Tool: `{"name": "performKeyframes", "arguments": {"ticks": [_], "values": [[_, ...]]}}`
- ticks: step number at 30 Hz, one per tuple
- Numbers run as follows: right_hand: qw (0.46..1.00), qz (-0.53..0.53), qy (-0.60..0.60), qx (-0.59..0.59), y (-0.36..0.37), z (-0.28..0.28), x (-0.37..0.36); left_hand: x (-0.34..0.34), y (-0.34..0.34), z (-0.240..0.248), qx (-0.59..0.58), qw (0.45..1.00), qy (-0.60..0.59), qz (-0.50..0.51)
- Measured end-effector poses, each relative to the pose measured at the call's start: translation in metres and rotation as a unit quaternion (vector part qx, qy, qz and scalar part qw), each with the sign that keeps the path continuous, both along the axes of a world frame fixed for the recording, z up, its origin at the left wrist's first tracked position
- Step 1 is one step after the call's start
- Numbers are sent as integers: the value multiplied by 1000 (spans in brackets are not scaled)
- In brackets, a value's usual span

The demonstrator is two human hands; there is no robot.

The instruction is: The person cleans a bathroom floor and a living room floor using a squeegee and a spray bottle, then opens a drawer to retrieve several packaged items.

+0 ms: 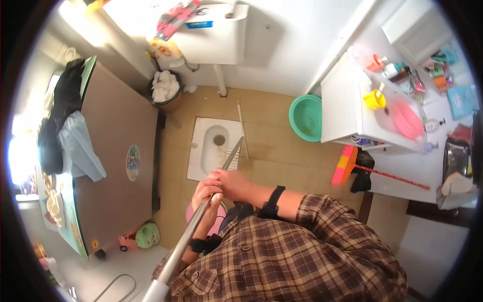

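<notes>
Silver metal pole [185,239] gripped two-handed above squat toilet

Both hands clasp the shaft close together, the left hand [204,191] wrapped around it and the right hand [231,183] closed just beyond, the overlapping fingers hard to separate. The pole slants across a brown plaid long-sleeved shirt [292,251], its near end cut off by the lower edge. Its dark far tip shows over the right side of a white ceramic squat toilet [198,157] set in tan floor tiles; whether it touches anything cannot be told. Just beside that tip runs a thin pale strip [241,116], and any join between them is unclear. Below the hands, a round pink object [220,215] is largely hidden by the left forearm, the pole and the shirt. At right, a round green plastic basin [294,118] sits near a white cabinet [342,100].
</notes>
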State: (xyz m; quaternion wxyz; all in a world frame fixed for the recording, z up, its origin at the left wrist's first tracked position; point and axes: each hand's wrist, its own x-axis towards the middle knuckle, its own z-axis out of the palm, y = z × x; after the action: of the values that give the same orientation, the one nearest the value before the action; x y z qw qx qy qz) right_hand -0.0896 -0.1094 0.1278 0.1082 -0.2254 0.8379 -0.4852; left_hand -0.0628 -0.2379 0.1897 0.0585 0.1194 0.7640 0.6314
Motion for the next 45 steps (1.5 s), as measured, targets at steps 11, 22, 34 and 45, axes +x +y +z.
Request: {"name": "performKeyframes", "arguments": {"ticks": [11,22,34,45], "values": [[994,-106,13,-15,110,-55,50,13,30,137,83,924,85,-362],[993,-29,-39,107,161,-66,104,36,71,164,-153,852,12,-500],[959,-60,-92,261,151,-150,139,58,53,87,-174,851,-63,-492],[943,-284,-87,151,59,-179,157,90,-20,-8,-152,927,53,-339]]}}
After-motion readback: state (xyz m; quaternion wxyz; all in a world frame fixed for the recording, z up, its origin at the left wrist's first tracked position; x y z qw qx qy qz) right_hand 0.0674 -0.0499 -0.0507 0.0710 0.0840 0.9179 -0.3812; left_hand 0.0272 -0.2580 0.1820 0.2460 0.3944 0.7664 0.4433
